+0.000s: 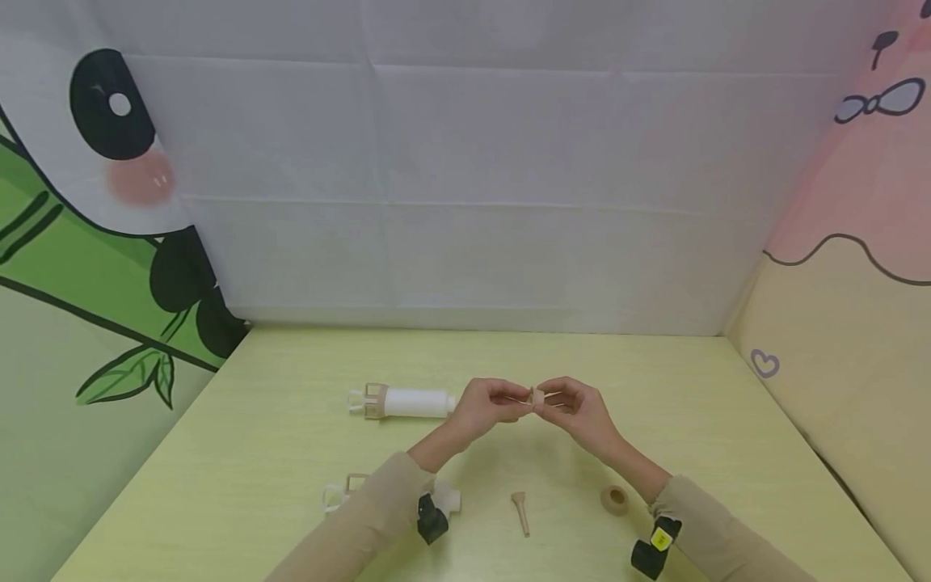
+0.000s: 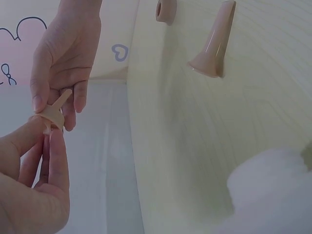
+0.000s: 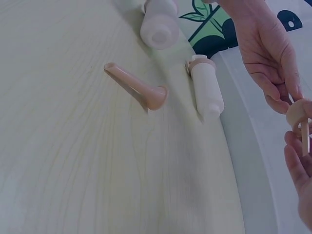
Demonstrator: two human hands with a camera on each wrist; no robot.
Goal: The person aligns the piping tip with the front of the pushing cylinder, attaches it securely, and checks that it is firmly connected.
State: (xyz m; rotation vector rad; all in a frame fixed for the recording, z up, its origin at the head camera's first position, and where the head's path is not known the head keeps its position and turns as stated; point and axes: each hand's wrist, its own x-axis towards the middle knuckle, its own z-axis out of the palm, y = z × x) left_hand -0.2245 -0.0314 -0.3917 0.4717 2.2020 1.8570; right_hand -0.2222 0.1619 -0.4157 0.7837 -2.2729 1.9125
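Note:
Above the table, both hands meet at a small beige cap-like piece (image 2: 52, 115) with a thin stem sticking out of it. My left hand (image 1: 480, 408) pinches it from the left between thumb and fingertips, as the left wrist view shows closely. From the other side, the thumb and fingertips of my right hand (image 1: 582, 412) pinch the same piece. Below the hands lies a beige flared peg (image 1: 520, 513), wide at one end. Near the right wrist is a thick beige ring (image 1: 614, 500) with a dark hole.
A white cylinder (image 1: 414, 402) with a beige collar and prongs lies at the back, left of the hands. A second white pronged piece (image 1: 447, 496) is partly hidden by the left sleeve. A pale cloth wall (image 1: 473, 267) stands behind the table (image 1: 691, 388).

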